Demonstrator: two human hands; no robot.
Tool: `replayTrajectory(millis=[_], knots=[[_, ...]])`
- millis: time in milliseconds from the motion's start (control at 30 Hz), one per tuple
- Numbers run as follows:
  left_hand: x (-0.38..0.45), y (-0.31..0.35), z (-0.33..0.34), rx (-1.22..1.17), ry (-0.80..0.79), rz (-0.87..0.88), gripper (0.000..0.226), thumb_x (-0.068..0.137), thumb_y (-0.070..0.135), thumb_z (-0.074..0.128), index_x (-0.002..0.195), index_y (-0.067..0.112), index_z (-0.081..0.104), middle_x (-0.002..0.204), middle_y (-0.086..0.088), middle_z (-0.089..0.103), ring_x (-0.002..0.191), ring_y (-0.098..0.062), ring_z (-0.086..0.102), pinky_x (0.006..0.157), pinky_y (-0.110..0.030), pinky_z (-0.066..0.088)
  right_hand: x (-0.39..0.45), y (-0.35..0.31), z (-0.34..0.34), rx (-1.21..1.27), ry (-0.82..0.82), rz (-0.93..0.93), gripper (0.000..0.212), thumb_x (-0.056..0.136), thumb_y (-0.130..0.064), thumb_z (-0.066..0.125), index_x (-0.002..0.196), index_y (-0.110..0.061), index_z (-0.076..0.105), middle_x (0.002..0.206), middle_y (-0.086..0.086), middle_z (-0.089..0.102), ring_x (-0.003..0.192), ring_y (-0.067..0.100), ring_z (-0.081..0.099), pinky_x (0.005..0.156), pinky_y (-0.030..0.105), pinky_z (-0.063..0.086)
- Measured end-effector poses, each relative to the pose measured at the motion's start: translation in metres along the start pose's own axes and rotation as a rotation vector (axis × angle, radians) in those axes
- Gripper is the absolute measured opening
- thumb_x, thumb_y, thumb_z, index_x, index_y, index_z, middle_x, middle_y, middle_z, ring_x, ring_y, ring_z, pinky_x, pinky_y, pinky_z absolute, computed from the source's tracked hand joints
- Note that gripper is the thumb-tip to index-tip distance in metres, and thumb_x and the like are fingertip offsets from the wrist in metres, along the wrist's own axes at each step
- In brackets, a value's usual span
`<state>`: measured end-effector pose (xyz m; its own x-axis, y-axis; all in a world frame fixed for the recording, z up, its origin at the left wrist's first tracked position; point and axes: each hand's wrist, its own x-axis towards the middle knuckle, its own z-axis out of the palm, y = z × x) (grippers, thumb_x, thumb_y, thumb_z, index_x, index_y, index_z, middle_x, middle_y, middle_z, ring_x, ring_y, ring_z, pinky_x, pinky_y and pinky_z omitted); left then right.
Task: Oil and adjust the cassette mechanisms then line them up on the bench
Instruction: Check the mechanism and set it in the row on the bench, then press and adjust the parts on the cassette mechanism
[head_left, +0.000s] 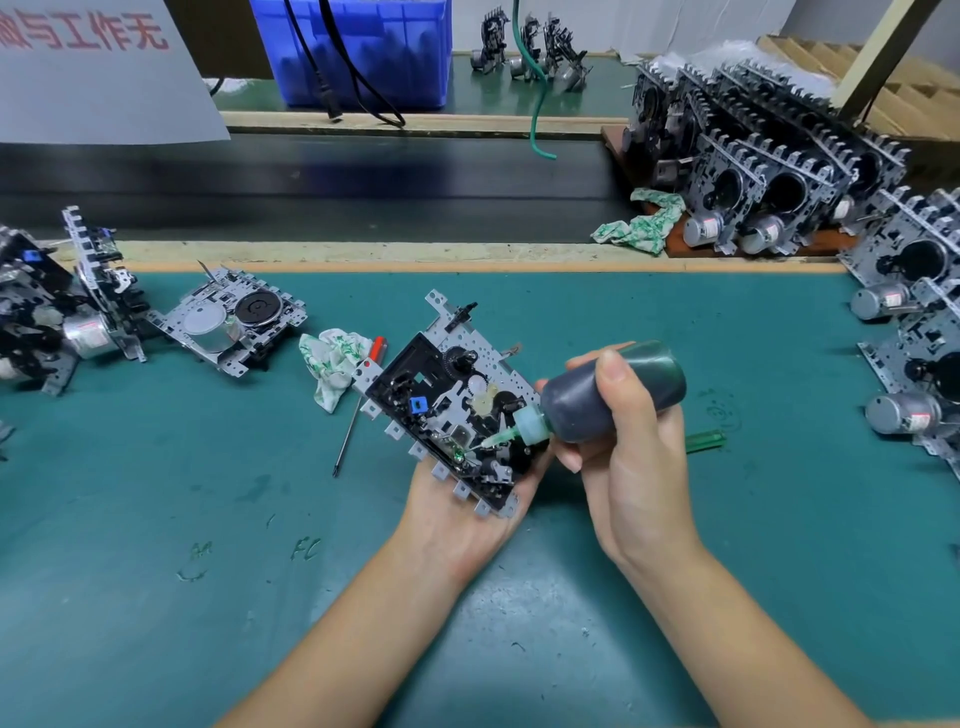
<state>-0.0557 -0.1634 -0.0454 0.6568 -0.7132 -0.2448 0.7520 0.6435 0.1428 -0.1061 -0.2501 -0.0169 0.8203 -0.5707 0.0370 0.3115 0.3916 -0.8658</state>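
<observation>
Left grip (457, 519) cupped palm-up, right grip (631, 457) curled, thumb on top

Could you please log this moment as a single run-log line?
step: oiling | left hand: holds cassette mechanism | right hand: grips oil bottle, nozzle on mechanism | screwdriver: on mat

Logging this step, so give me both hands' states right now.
Left hand: holding the cassette mechanism from underneath.
Right hand: closed around the oil bottle, nozzle tip on the mechanism.

Bare stamped-metal mechanism (451, 402), glossy plastic bottle (613, 392) (matt mat (156, 571)).
</observation>
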Motion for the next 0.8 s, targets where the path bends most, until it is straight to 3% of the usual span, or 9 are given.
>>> replayTrajectory(millis=[133, 233, 300, 400, 467, 600, 667, 733, 800], knots=[[0.000, 0.002, -0.001, -0.040, -0.021, -0.011, 0.041, 0.079, 0.017, 0.040, 0.071, 0.001, 0.076, 0.087, -0.017, 0.073, 0.075, -0.031, 0.072, 0.065, -0.046, 0.059, 0.003, -0.001, -0.004, 0.037, 0.011, 0.042, 0.021, 0.077, -0.029, 0.056, 0.059, -0.028, 0.064, 0.059, -0.006, 0.058, 0.066, 0.023, 0.054, 0.035, 0.015, 0.031], [0.000, 0.006, -0.002, -0.025, -0.001, -0.025, 0.045, 0.088, 0.023, 0.038, 0.086, -0.001, 0.076, 0.104, -0.023, 0.070, 0.084, -0.038, 0.070, 0.074, -0.056, 0.052, 0.010, -0.004, -0.010, 0.138, 0.023, 0.056, 0.022, 0.074, -0.038, 0.064, 0.076, -0.016, 0.061, 0.061, -0.002, 0.061, 0.054, 0.012, 0.057, 0.037, 0.017, 0.040], [-0.001, 0.008, 0.000, -0.098, 0.007, -0.034, 0.045, 0.088, 0.021, 0.039, 0.090, -0.006, 0.074, 0.111, -0.027, 0.066, 0.089, -0.045, 0.067, 0.077, -0.062, 0.050, 0.018, -0.008, -0.017, 0.179, 0.050, 0.020, 0.031, 0.074, -0.041, 0.064, 0.085, -0.012, 0.058, 0.067, -0.001, 0.066, 0.056, 0.010, 0.061, 0.047, 0.020, 0.050], [-0.001, 0.015, 0.002, -0.063, 0.051, -0.017, 0.041, 0.088, 0.020, 0.040, 0.092, -0.006, 0.072, 0.106, -0.022, 0.067, 0.088, -0.041, 0.065, 0.074, -0.050, 0.057, 0.030, -0.013, -0.030, 0.058, 0.094, -0.057, 0.030, 0.074, -0.033, 0.062, 0.091, -0.012, 0.052, 0.073, -0.003, 0.069, 0.064, 0.012, 0.065, 0.067, 0.027, 0.056], [0.001, 0.019, 0.001, 0.255, 0.156, 0.077, 0.034, 0.093, 0.020, 0.039, 0.099, 0.000, 0.066, 0.096, -0.015, 0.069, 0.079, -0.028, 0.064, 0.068, -0.035, 0.058, 0.038, -0.010, -0.038, -0.141, 0.141, -0.094, 0.029, 0.075, -0.022, 0.068, 0.094, -0.016, 0.047, 0.072, -0.009, 0.070, 0.068, 0.004, 0.064, 0.067, 0.019, 0.050], [0.004, 0.013, -0.001, 1.308, 0.386, 0.607, 0.007, 0.096, 0.021, 0.052, 0.094, 0.015, 0.054, 0.084, 0.007, 0.059, 0.073, 0.001, 0.053, 0.069, -0.013, 0.040, 0.051, 0.005, -0.051, -0.486, 0.128, -0.124, 0.036, 0.081, -0.002, 0.069, 0.106, -0.020, 0.052, 0.098, -0.010, 0.065, 0.091, 0.000, 0.062, 0.081, 0.011, 0.047], [0.003, 0.009, -0.006, 1.599, 0.325, 0.733, 0.009, 0.095, 0.022, 0.055, 0.095, 0.017, 0.047, 0.086, 0.004, 0.054, 0.079, -0.003, 0.051, 0.071, -0.017, 0.037, 0.056, 0.011, -0.057, -0.613, 0.103, -0.136, 0.037, 0.081, -0.003, 0.070, 0.109, -0.020, 0.051, 0.104, -0.011, 0.060, 0.099, 0.001, 0.059, 0.086, 0.009, 0.044], [0.002, 0.006, -0.010, 1.775, 0.248, 0.777, 0.012, 0.094, 0.026, 0.054, 0.096, 0.019, 0.044, 0.089, 0.001, 0.054, 0.085, -0.017, 0.049, 0.073, -0.027, 0.034, 0.060, 0.016, -0.060, -0.682, 0.057, -0.121, 0.039, 0.083, -0.004, 0.068, 0.113, -0.019, 0.051, 0.107, -0.011, 0.059, 0.103, 0.001, 0.057, 0.087, 0.007, 0.042], [0.002, 0.005, -0.011, 1.891, 0.221, 0.817, 0.014, 0.093, 0.029, 0.054, 0.097, 0.022, 0.043, 0.091, 0.002, 0.053, 0.087, -0.020, 0.047, 0.070, -0.027, 0.029, 0.061, 0.018, -0.061, -0.744, 0.004, -0.108, 0.043, 0.083, -0.004, 0.068, 0.121, -0.016, 0.051, 0.107, -0.015, 0.057, 0.104, -0.001, 0.056, 0.088, 0.009, 0.042]])
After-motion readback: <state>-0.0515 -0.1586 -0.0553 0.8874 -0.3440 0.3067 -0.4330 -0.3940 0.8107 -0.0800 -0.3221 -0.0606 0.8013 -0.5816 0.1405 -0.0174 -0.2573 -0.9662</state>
